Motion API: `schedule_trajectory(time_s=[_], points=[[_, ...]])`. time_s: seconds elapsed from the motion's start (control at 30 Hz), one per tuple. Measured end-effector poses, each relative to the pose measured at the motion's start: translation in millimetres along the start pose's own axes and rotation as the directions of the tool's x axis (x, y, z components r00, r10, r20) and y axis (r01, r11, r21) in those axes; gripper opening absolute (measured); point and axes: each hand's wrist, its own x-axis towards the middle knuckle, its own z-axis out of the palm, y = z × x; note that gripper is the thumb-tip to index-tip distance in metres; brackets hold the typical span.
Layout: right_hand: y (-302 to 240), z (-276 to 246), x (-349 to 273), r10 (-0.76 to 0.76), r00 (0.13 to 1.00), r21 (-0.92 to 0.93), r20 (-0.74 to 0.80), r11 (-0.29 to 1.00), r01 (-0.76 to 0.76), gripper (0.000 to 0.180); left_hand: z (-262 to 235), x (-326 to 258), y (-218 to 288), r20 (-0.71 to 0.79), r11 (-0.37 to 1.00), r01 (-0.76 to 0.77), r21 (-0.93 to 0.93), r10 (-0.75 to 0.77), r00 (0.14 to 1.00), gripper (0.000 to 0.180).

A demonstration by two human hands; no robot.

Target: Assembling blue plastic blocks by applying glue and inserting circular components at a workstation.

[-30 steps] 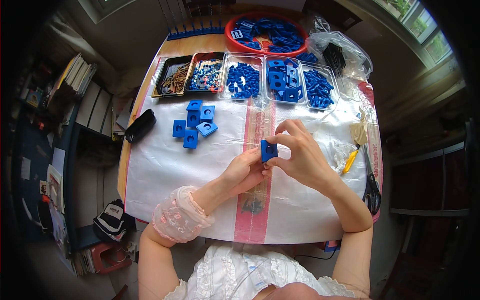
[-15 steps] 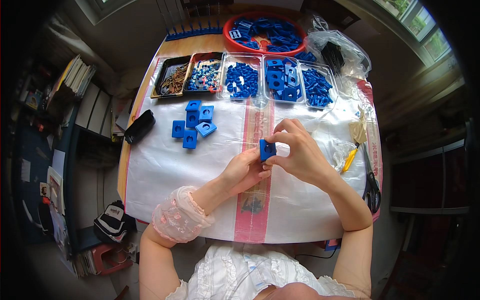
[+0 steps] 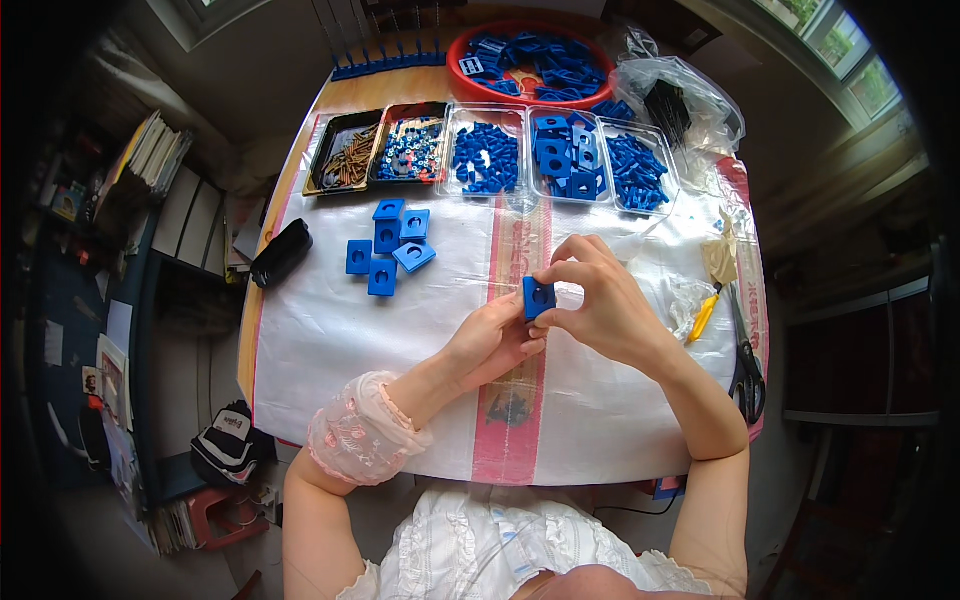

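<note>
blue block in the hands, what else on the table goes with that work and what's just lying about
In use: blue block held by left hand and right hand; finished blue blocks; trays of blue parts; tray of screws.
Lying about: scissors; black case; plastic bag.

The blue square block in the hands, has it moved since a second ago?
No. The blue block, held by both hands, sits at the same spot on the sheet's red stripe.

Both forearms come in from the lower edge and meet at the middle. The left hand (image 3: 492, 340) lies palm up, fingers curled inward. The right hand (image 3: 598, 305) arches over it, thumb and forefinger pinched; its other fingers seem loosely bent.
</note>
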Motion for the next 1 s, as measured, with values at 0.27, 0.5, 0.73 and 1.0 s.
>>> schedule_trajectory(time_s=[0.27, 0.5, 0.73, 1.0], points=[[0.3, 0.5, 0.3, 0.003, 1.000, -0.009, 0.006, 1.000, -0.003, 0.037, 2.4, -0.3, 0.6, -0.016, 1.000, 0.001, -0.007, -0.001, 1.000, 0.026], [-0.2, 0.4, 0.2, 0.008, 1.000, 0.029, 0.007, 1.000, -0.008, 0.034, 3.2, -0.2, 0.7, -0.021, 1.000, -0.003, 0.006, 0.003, 1.000, 0.026], [-0.7, 0.0, 0.5, 0.000, 1.000, 0.039, 0.008, 0.999, 0.000, 0.033, 0.7, 0.0, 0.3, -0.011, 1.000, 0.006, 0.000, -0.006, 1.000, 0.026], [1.0, 1.4, 0.2, -0.003, 1.000, 0.046, 0.009, 0.999, 0.003, 0.033, 1.0, -0.2, 0.5, -0.002, 1.000, 0.004, -0.025, -0.004, 1.000, 0.025]])
